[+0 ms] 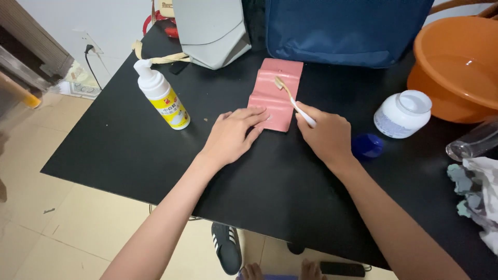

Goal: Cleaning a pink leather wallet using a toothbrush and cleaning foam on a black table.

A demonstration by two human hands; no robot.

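Observation:
A pink folded wallet (277, 93) lies open and flat on the black table (129, 145). My left hand (233, 135) rests palm down with its fingertips pressing the wallet's near left corner. My right hand (324, 134) grips a white toothbrush (293, 101), whose bristle head lies on the wallet's upper middle.
A white and yellow pump bottle (163, 98) stands left of the wallet. A white jar (403, 114) and its blue lid (367, 145) sit to the right, near an orange basin (456, 67) holding water. A grey bag (212, 31) and a blue bag (342, 28) stand behind. A cloth (480, 192) lies at the right edge.

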